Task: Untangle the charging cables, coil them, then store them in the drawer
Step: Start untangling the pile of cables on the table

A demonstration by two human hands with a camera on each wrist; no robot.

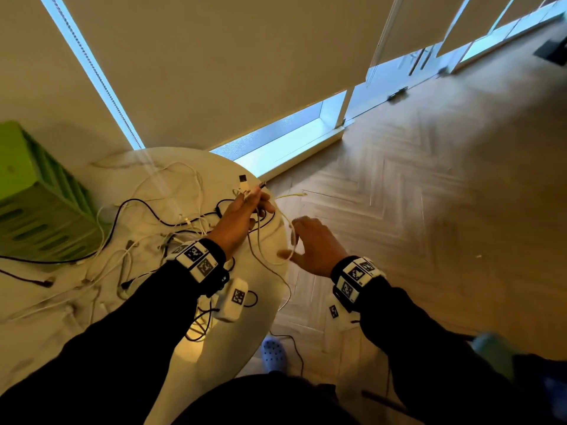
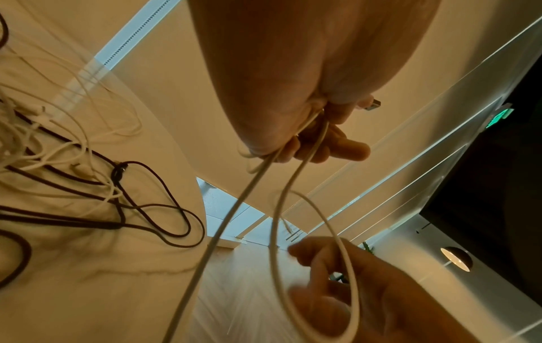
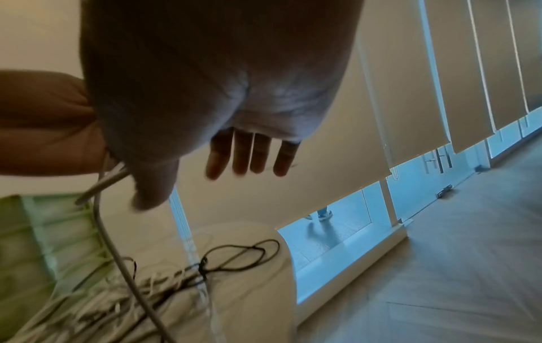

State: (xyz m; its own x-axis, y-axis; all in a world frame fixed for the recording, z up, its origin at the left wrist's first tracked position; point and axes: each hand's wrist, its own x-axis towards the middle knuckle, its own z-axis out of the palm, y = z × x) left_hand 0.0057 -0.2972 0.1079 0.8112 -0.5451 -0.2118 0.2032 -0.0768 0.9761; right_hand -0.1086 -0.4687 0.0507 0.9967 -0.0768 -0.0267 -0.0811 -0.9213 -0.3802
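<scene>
A white charging cable (image 1: pixel 291 231) loops in the air off the table's right edge. My left hand (image 1: pixel 242 214) grips it near its USB plug (image 1: pixel 242 179), fingers curled round two strands (image 2: pixel 308 148). My right hand (image 1: pixel 313 242) hovers beside the loop with straight, spread fingers (image 3: pixel 252 155). The cable (image 3: pixel 113 243) runs past the right thumb, and the loop (image 2: pixel 349 278) drapes over that hand (image 2: pixel 381 301). A tangle of white and black cables (image 1: pixel 171 231) lies on the round marble table (image 1: pixel 214 165).
A green slatted drawer unit (image 1: pixel 40 207) stands on the table at the left. One black cable (image 1: pixel 138 204) snakes from the tangle toward it. Wooden floor (image 1: pixel 429 210) spreads out to the right, with a blue shoe (image 1: pixel 273 352) below the table edge.
</scene>
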